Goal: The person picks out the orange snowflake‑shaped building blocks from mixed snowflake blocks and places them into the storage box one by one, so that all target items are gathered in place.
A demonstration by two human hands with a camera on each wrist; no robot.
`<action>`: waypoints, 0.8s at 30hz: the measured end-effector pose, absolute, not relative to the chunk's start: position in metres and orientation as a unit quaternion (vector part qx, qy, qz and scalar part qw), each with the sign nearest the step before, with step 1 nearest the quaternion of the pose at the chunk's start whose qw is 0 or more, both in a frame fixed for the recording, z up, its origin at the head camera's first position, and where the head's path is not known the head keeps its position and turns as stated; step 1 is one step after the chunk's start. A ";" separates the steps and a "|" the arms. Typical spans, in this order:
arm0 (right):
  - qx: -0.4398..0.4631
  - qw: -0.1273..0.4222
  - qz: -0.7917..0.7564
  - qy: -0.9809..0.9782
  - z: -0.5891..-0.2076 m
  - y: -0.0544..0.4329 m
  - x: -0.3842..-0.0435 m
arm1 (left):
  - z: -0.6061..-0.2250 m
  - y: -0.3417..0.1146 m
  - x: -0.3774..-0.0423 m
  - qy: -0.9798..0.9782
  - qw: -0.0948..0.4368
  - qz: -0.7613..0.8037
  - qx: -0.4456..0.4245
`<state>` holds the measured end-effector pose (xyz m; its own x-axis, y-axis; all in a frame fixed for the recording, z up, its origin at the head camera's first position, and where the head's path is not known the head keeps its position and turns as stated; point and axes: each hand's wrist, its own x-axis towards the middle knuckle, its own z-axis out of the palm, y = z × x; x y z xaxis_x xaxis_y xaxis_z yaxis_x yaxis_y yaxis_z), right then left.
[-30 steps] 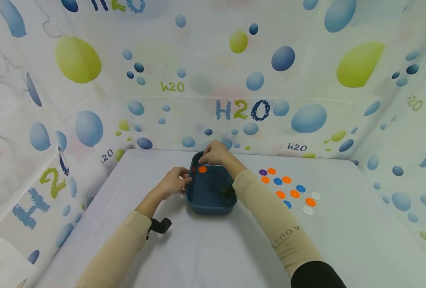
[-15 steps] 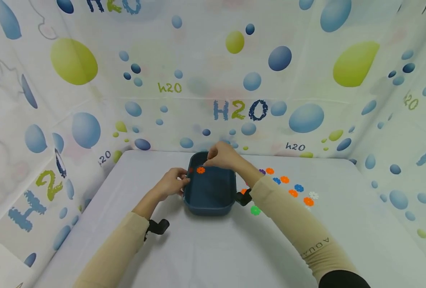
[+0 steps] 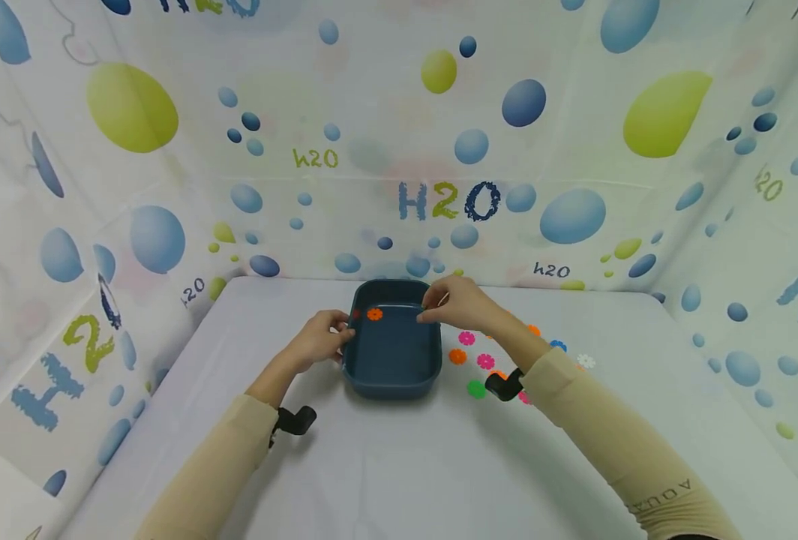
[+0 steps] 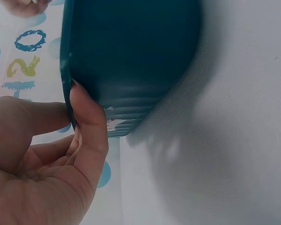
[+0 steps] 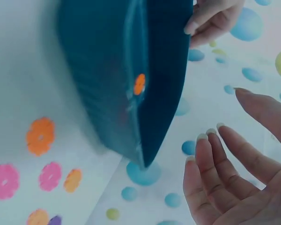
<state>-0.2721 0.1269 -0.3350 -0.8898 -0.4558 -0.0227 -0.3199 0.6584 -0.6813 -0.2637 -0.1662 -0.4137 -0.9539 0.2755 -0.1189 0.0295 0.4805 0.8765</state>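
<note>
A dark blue-green plastic bin [image 3: 392, 356] stands on the white table. My left hand [image 3: 318, 339] pinches its left rim; the left wrist view shows thumb and finger [image 4: 89, 122] on either side of the wall. One orange flower-shaped piece [image 3: 375, 314] is inside the bin, near the left wall. My right hand [image 3: 463, 304] hovers over the bin's far right rim. In the right wrist view its fingers [image 5: 246, 150] are spread and loosely bent, with nothing between them.
Flat flower-shaped pieces in orange, pink [image 3: 485, 361], green [image 3: 476, 388], blue [image 3: 558, 346] and white [image 3: 586, 361] lie scattered right of the bin, several partly behind my right arm. A printed curtain [image 3: 372, 150] hangs behind the table.
My right hand has moved right, from above the bin's far left part to its right rim, uncovering green and pink pieces. My left hand stays on the left rim.
</note>
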 end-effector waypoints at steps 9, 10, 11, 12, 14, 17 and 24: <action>-0.201 0.069 -0.326 0.921 -0.342 0.182 -0.254 | -0.416 -0.169 -0.264 0.851 0.118 0.505 0.081; -0.200 0.066 -0.320 0.924 -0.344 0.189 -0.253 | -0.416 -0.169 -0.264 0.851 0.118 0.505 0.082; -0.197 0.065 -0.314 0.926 -0.345 0.197 -0.250 | -0.416 -0.169 -0.263 0.851 0.118 0.505 0.082; -0.193 0.065 -0.310 0.929 -0.346 0.204 -0.248 | -0.416 -0.169 -0.263 0.851 0.119 0.506 0.082; -0.183 0.067 -0.302 0.933 -0.348 0.220 -0.244 | -0.416 -0.169 -0.263 0.851 0.119 0.505 0.080; -0.168 0.071 -0.297 0.937 -0.351 0.244 -0.236 | -0.417 -0.169 -0.263 0.854 0.120 0.501 0.077; -0.142 0.070 -0.281 0.947 -0.356 0.301 -0.220 | -0.416 -0.167 -0.265 0.855 0.119 0.498 0.085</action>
